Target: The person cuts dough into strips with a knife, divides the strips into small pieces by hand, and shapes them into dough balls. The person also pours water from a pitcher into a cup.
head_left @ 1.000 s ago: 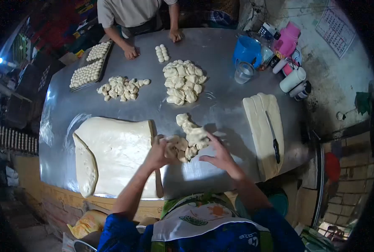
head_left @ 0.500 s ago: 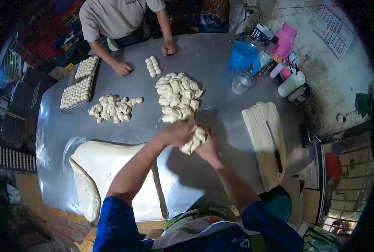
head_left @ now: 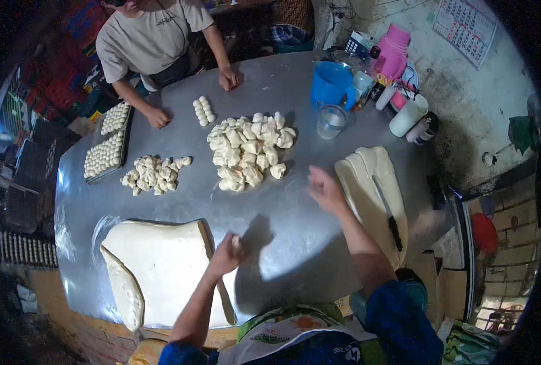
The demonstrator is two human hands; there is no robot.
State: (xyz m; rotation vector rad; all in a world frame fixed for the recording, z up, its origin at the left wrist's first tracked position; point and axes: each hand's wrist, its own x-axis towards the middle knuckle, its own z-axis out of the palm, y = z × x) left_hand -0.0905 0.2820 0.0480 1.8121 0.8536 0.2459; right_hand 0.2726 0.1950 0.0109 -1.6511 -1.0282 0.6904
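Observation:
My left hand point(head_left: 225, 255) is closed around a small piece of dough point(head_left: 237, 242), just right of a large folded sheet of dough point(head_left: 161, 261). Over the table my right hand point(head_left: 327, 191) holds nothing, its fingers loosely apart and a little blurred. Beside it on the right lie long cut strips of dough point(head_left: 358, 182), with a dark-handled knife point(head_left: 394, 231) resting on top. Ahead of both hands is a big pile of dough pieces point(head_left: 246, 149). A smaller pile of pieces point(head_left: 153, 175) sits to its left.
Across the metal table point(head_left: 270, 91) stands a person point(head_left: 155, 42) with both hands on its edge. Near them are a short double row of dough balls point(head_left: 203, 111) and trays of balls point(head_left: 104, 155). A blue jug point(head_left: 331, 84), clear cup point(head_left: 331, 120) and pink flask point(head_left: 394, 48) stand back right.
My hands have come apart: the left moved down and left with a small piece of dough, the right moved right. More dough pieces lie on the right of the big pile.

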